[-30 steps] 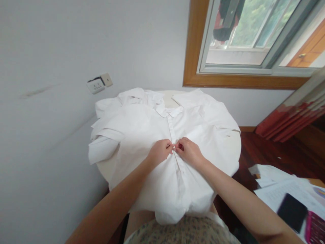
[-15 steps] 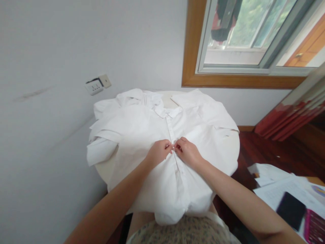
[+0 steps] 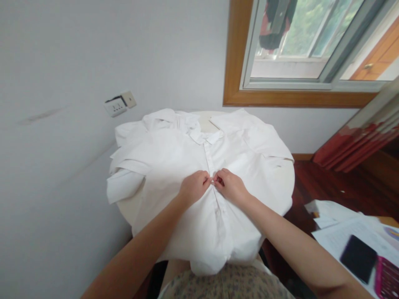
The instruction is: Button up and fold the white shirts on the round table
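A white button-up shirt [image 3: 174, 153] lies spread face up over a small round table [image 3: 288, 176], collar toward the wall. My left hand [image 3: 193, 187] and my right hand [image 3: 230, 187] meet at the shirt's front placket, about halfway down. Each hand pinches one edge of the placket with curled fingers, fingertips almost touching. Whatever sits between the fingertips is too small to make out. The shirt's hem hangs over the near table edge onto my lap.
A wall socket [image 3: 119, 104] sits on the grey wall to the left. A wood-framed window [image 3: 299, 62] is at the upper right. Papers [image 3: 339, 232], a black phone [image 3: 358, 258] and a pink calculator [image 3: 388, 278] lie on a surface at lower right. Folded red cloth [image 3: 358, 149] leans right.
Both hands stay pinched at the same spot on the placket, with only slight finger movement. The view has shifted a little.
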A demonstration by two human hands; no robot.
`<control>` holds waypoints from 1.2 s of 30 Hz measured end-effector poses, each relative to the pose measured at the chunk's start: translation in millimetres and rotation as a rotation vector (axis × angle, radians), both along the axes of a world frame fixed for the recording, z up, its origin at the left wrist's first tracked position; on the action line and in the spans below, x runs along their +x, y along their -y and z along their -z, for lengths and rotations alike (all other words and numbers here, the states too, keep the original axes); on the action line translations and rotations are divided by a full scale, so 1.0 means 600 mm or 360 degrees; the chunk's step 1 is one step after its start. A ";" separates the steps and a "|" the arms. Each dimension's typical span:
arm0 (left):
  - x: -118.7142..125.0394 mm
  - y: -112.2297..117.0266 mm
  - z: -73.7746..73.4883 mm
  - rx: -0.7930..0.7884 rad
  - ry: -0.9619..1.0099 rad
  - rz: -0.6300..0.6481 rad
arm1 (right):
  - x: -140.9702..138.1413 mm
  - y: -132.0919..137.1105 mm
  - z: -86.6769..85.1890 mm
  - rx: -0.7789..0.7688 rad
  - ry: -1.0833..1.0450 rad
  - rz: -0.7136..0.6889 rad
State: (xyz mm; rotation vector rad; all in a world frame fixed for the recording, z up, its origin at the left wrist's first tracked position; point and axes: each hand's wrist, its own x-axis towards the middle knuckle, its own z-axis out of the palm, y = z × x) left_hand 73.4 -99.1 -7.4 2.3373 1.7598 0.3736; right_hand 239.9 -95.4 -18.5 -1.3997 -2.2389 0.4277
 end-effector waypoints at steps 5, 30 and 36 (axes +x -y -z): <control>0.003 0.000 -0.003 -0.0053 -0.0068 -0.0025 | 0.002 -0.002 0.001 -0.0011 -0.0036 -0.0007; -0.002 0.001 -0.005 -0.0115 -0.0189 0.0086 | 0.023 -0.012 -0.007 -0.0412 -0.0397 -0.0149; -0.010 -0.007 -0.006 -0.0184 -0.0083 0.0092 | 0.025 -0.017 -0.005 -0.0510 -0.0451 -0.0227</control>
